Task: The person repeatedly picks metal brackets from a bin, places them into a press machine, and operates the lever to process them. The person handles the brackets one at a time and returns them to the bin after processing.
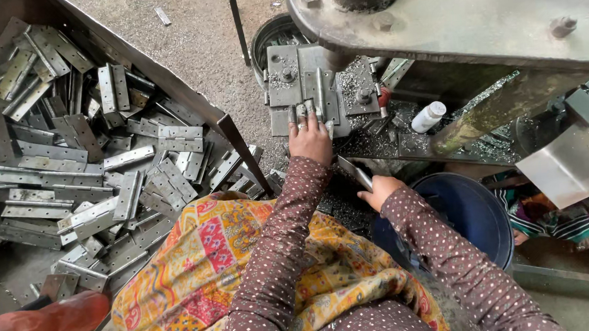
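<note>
My left hand (310, 138) rests fingertips-first on a small metal hinge piece (303, 110) lying on the grey die block (283, 84) of a press machine. My right hand (378, 191) sits lower, beside my lap, gripping a flat metal hinge (355, 173) that points up and to the left. Both arms wear dotted maroon sleeves. A yellow patterned cloth (205, 259) covers my lap.
A big metal tray (181, 97) at the left holds several grey hinges (69, 159). The press's heavy arm (462, 12) overhangs the top right. A blue bucket (471, 209) stands at the right, a white bottle (428, 116) near the die. Metal shavings lie around. A red object (39, 328) is bottom left.
</note>
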